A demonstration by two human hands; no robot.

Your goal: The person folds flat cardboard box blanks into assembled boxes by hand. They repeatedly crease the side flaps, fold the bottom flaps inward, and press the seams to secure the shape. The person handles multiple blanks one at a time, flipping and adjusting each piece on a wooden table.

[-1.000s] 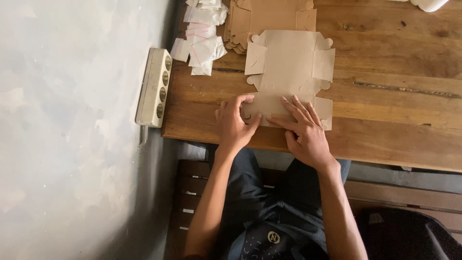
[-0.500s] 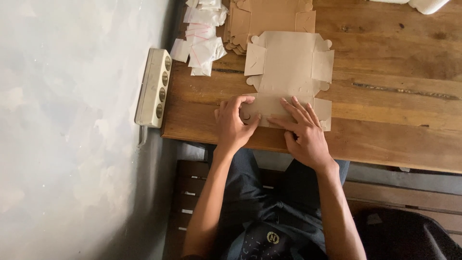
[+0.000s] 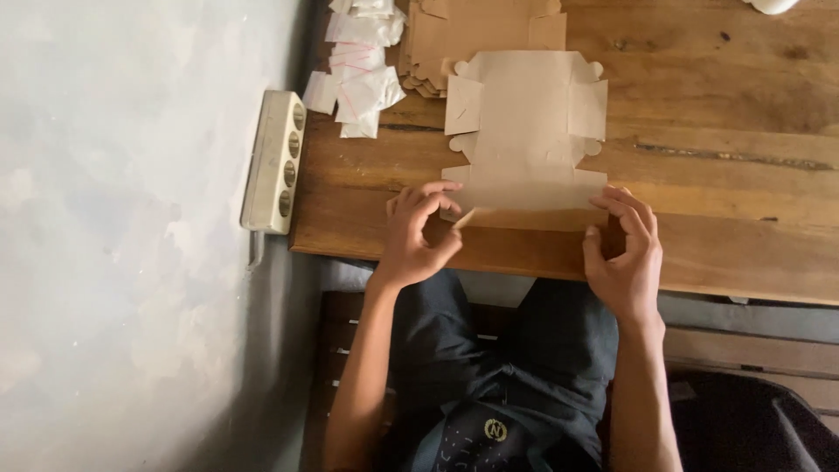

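Observation:
A flat brown cardboard box blank (image 3: 524, 131) lies on the wooden table (image 3: 725, 245). Its near flap is folded up along the crease. My left hand (image 3: 419, 232) pinches the flap's left corner between thumb and fingers. My right hand (image 3: 625, 249) grips the flap's right end, fingers on top and thumb underneath. Both hands sit near the table's front edge, one at each end of the flap.
A stack of more brown blanks (image 3: 476, 26) lies behind the one I hold. Small clear plastic bags (image 3: 358, 65) are piled at the table's far left corner. A white power strip (image 3: 273, 162) hangs off the left edge. A bench (image 3: 752, 336) is under me.
My hands have moved apart from the middle of the flap to its two ends. The near flap, pressed flat before, is now lifted along its fold.

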